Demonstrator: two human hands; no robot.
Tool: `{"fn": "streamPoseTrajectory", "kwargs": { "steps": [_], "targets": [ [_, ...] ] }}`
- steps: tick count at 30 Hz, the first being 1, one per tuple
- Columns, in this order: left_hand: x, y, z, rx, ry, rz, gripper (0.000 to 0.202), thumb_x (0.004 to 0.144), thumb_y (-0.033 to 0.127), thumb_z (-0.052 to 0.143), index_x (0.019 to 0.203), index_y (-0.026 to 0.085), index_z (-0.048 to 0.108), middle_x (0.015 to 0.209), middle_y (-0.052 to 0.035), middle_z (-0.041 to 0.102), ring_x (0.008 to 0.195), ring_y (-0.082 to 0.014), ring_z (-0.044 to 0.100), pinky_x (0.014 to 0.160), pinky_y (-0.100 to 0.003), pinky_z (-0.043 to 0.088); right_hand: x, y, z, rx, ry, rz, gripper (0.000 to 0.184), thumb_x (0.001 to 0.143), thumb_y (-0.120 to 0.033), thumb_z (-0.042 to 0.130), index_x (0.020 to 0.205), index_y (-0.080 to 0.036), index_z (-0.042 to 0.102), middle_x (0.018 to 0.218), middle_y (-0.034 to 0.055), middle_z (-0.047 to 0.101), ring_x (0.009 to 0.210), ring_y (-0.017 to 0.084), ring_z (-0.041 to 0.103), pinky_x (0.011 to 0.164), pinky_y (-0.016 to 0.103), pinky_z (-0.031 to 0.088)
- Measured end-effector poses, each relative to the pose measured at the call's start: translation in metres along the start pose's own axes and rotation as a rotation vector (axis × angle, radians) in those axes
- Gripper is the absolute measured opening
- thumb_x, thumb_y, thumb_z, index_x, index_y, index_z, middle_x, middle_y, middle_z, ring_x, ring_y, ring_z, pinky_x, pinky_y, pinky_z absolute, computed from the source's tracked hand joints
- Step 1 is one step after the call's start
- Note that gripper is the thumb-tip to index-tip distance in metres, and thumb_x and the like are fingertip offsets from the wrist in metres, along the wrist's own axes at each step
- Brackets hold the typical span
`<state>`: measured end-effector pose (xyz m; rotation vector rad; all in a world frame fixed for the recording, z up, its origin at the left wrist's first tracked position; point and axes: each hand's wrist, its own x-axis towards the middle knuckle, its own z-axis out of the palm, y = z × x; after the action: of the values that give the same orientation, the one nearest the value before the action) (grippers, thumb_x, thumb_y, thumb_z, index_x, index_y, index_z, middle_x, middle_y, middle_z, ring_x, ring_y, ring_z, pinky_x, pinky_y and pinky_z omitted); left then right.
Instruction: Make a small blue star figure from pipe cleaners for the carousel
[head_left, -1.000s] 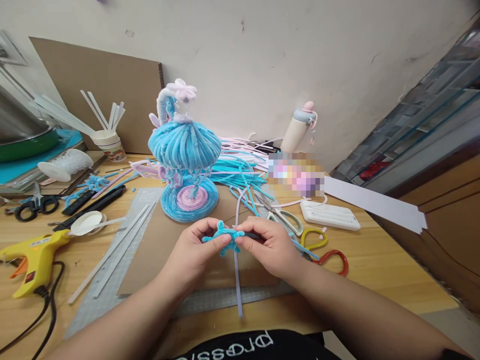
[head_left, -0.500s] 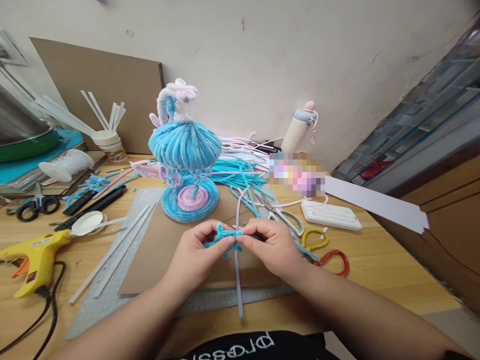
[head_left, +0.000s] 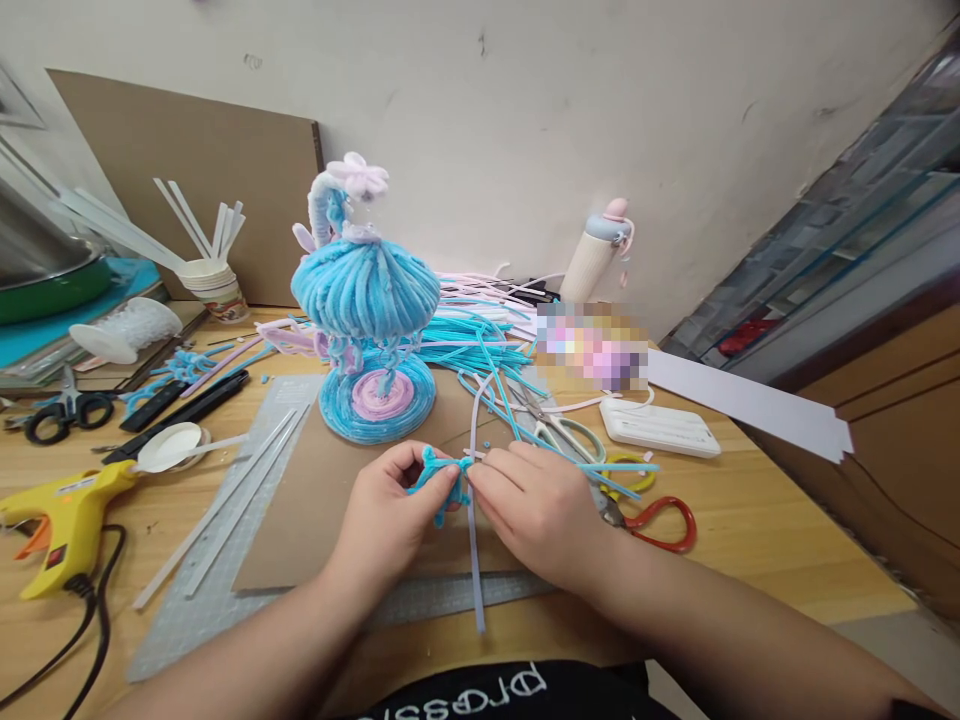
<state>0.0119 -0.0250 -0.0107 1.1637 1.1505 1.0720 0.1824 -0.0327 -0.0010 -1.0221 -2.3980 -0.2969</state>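
Note:
My left hand (head_left: 397, 505) is closed, pinching a bent blue pipe-cleaner shape (head_left: 435, 468) between thumb and fingers. Short looped ends of the fuzzy shape stick out above and below the thumb. Against its right end, my right hand (head_left: 532, 505) is closed in a pinch, its fingertips partly hidden behind the knuckles. A lilac pipe cleaner (head_left: 476, 580) runs upright past the right fingertips, its lower end hanging over the mat's edge. Beyond the hands stands a blue and pink pipe-cleaner lamp-like model (head_left: 364, 290) on a round coiled base (head_left: 334, 405).
Under the hands lie a cardboard sheet (head_left: 277, 530) and a grey cutting mat (head_left: 169, 620). At left are a yellow glue gun (head_left: 79, 510) and black scissors (head_left: 71, 408). Red-handled scissors (head_left: 671, 525), a white power bank (head_left: 660, 428) and blue pipe cleaners (head_left: 465, 345) lie rightward and behind.
My right hand has turned over, its knuckles now facing up, and stays by the blue shape's right end. The blue shape has tilted slightly in my left hand.

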Motion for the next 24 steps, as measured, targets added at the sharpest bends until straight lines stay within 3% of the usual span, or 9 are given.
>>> {"fn": "streamPoseTrajectory", "kwargs": {
  "steps": [7,10,13,16,19,22,24],
  "targets": [
    [0.003,-0.006,0.002,-0.062,-0.025,-0.142,0.020,0.073,0.031,0.070,0.070,0.015,0.058,0.061,0.0041,0.059,0.055,-0.0100,0.055,0.053,-0.021,0.045,0.001,0.002,0.000,-0.012,-0.011,-0.099,0.025,0.093,-0.019,0.046,0.074,-0.015,0.061,0.067,0.0034,0.055,0.065,0.018,0.043,0.059,0.032,0.029],
    [0.005,-0.003,-0.003,0.071,-0.118,-0.157,0.018,0.075,0.031,0.067,0.072,0.016,0.059,0.058,0.0030,0.060,0.054,-0.0110,0.055,0.051,-0.021,0.042,0.003,0.010,0.001,0.034,-0.043,-0.145,0.023,0.095,-0.016,0.043,0.083,-0.015,0.063,0.077,0.0054,0.062,0.074,0.019,0.048,0.064,0.032,0.034],
    [0.008,0.003,-0.008,0.162,-0.247,-0.149,0.016,0.075,0.030,0.067,0.074,0.016,0.060,0.063,0.0022,0.061,0.056,-0.0119,0.055,0.052,-0.022,0.043,0.005,0.017,-0.002,0.222,-0.091,-0.140,0.021,0.093,-0.012,0.043,0.086,-0.014,0.063,0.088,0.0070,0.066,0.081,0.018,0.053,0.071,0.031,0.039],
    [0.009,0.008,-0.011,0.195,-0.348,-0.150,0.014,0.075,0.028,0.066,0.072,0.016,0.060,0.064,0.0025,0.059,0.058,-0.0126,0.057,0.056,-0.024,0.045,0.008,0.020,-0.009,0.502,-0.192,0.012,0.013,0.090,-0.013,0.051,0.084,-0.014,0.062,0.080,0.0044,0.065,0.076,0.015,0.055,0.069,0.028,0.040],
    [0.008,0.013,-0.012,0.231,-0.459,-0.117,0.013,0.075,0.027,0.067,0.074,0.015,0.062,0.066,0.0021,0.059,0.060,-0.0124,0.056,0.059,-0.024,0.045,0.010,0.021,-0.015,0.857,-0.377,0.314,0.005,0.084,-0.018,0.061,0.080,-0.016,0.063,0.073,0.0010,0.065,0.069,0.012,0.058,0.063,0.024,0.041],
    [0.009,0.015,-0.013,0.211,-0.523,-0.076,0.013,0.074,0.026,0.069,0.074,0.014,0.064,0.068,0.0007,0.062,0.061,-0.0115,0.054,0.059,-0.023,0.043,0.011,0.024,-0.011,1.304,-0.539,0.622,0.011,0.079,-0.024,0.066,0.077,-0.016,0.058,0.062,-0.0008,0.064,0.056,0.010,0.058,0.052,0.020,0.040],
    [0.010,0.015,-0.013,0.138,-0.541,-0.084,0.014,0.071,0.025,0.073,0.072,0.014,0.065,0.071,-0.0009,0.065,0.064,-0.0124,0.056,0.062,-0.024,0.043,0.010,0.025,-0.005,1.516,-0.584,0.738,0.019,0.075,-0.029,0.069,0.077,-0.016,0.056,0.057,-0.0012,0.063,0.048,0.009,0.055,0.045,0.018,0.037]
  ]
}}
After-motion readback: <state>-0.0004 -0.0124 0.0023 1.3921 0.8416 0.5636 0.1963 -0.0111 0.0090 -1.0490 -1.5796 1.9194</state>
